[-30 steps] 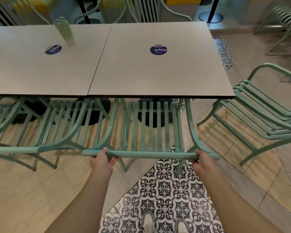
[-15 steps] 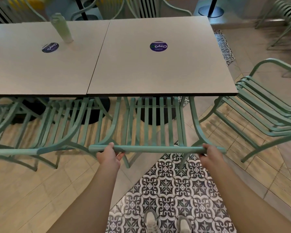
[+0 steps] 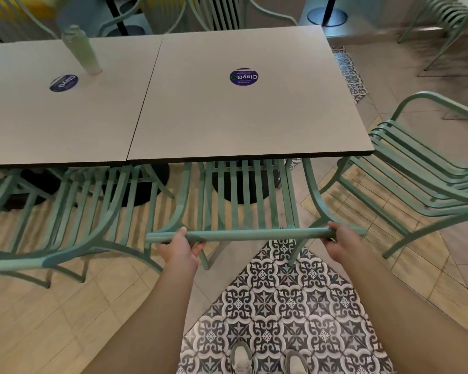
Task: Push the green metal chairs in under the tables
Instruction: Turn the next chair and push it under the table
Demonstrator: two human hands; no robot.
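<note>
A green metal chair (image 3: 254, 234) stands in front of me with its seat partly under the right grey table (image 3: 241, 125). My left hand (image 3: 180, 249) grips the left end of its top rail. My right hand (image 3: 341, 242) grips the right end. A second green chair (image 3: 65, 217) sits to the left, partly under the left grey table (image 3: 52, 122). A third green chair (image 3: 422, 168) stands apart at the right, beside the right table's end, its seat out in the open.
A pale green bottle (image 3: 81, 49) stands on the left table. Black round table bases (image 3: 241, 190) sit under the tops. More green chairs (image 3: 214, 12) line the far side. Patterned floor tiles (image 3: 281, 306) lie under my feet.
The chair I hold has slid forward, further under the right table, and I have stepped closer. Both hands kept their grip on the top rail.
</note>
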